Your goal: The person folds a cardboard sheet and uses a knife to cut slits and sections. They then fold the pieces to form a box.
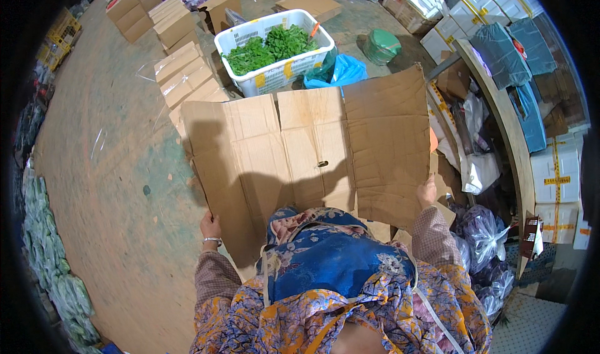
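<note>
Cardboard box (306, 154), flattened with flaps spread, is held up just before the white basket of greens (275, 48). Left hand (210, 226) and right hand (427, 190) each grip a lower edge. Apparently unfolding it; squaring the sides likely follows.

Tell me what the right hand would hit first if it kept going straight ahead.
Probably the cardboard sheet itself: the right hand already grips its right edge. Beyond that lie white bags, though depth is unclear.
</note>
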A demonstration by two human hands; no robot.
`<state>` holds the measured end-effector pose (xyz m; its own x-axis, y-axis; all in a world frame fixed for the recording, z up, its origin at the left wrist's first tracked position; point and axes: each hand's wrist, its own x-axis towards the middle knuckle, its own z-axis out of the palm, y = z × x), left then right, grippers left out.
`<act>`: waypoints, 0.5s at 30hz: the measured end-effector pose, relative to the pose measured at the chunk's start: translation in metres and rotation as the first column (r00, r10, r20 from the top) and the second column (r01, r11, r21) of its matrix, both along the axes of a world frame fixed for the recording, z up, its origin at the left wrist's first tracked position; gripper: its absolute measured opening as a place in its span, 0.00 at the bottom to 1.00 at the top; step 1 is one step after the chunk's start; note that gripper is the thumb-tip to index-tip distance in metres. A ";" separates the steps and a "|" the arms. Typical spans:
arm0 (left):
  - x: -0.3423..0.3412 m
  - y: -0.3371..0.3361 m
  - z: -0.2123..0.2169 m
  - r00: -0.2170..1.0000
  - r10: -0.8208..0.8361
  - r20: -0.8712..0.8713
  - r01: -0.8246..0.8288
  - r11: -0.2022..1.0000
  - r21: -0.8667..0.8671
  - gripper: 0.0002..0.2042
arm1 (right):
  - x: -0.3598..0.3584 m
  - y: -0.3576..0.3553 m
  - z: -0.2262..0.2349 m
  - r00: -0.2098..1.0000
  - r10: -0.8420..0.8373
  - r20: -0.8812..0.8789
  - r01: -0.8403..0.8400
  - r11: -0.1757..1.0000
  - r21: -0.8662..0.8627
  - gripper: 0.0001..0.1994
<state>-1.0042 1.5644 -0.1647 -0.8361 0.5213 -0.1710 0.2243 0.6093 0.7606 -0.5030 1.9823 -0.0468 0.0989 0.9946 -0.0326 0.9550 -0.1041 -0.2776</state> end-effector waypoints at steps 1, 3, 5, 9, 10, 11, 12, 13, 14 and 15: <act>-0.001 -0.004 -0.008 1.000 0.003 0.022 -0.003 1.000 0.021 0.07 | 0.005 0.001 -0.007 1.000 -0.007 0.007 0.007 1.000 0.022 0.18; -0.001 -0.005 -0.012 0.998 0.008 0.065 -0.012 0.998 0.060 0.08 | 0.003 -0.002 -0.008 1.000 -0.017 -0.006 0.018 0.999 0.036 0.17; 0.002 -0.002 -0.002 1.000 -0.002 0.025 0.003 1.000 -0.028 0.08 | 0.001 -0.008 -0.006 0.999 -0.031 -0.042 0.032 0.999 0.024 0.16; 0.004 0.004 0.000 1.000 -0.023 -0.005 0.023 1.000 -0.014 0.08 | 0.003 -0.013 -0.006 1.000 -0.013 -0.011 0.014 0.999 0.037 0.15; 0.003 0.004 0.000 0.999 -0.038 -0.012 0.037 0.998 -0.057 0.09 | 0.002 -0.014 -0.006 1.000 -0.013 -0.007 0.013 0.999 0.041 0.15; 0.004 0.004 -0.001 0.998 -0.054 -0.016 0.052 0.994 -0.100 0.09 | 0.002 -0.015 -0.007 1.000 -0.013 -0.002 0.013 0.999 0.045 0.14; 0.004 0.004 -0.003 0.997 -0.070 -0.020 0.066 0.987 -0.143 0.09 | 0.004 -0.016 -0.008 1.000 -0.013 0.002 0.013 0.999 0.047 0.16; 0.004 0.004 -0.008 0.998 -0.060 -0.009 0.058 0.990 -0.126 0.10 | 0.005 -0.016 -0.010 1.000 -0.013 0.006 0.013 0.999 0.050 0.18; 0.004 0.004 -0.012 0.999 -0.052 0.000 0.052 0.992 -0.114 0.10 | 0.006 -0.018 -0.012 1.000 -0.015 0.007 0.014 0.999 0.049 0.19; 0.003 0.003 -0.014 0.999 -0.044 0.009 0.044 0.994 -0.101 0.10 | 0.007 -0.019 -0.013 1.000 -0.005 -0.014 0.006 0.998 0.068 0.19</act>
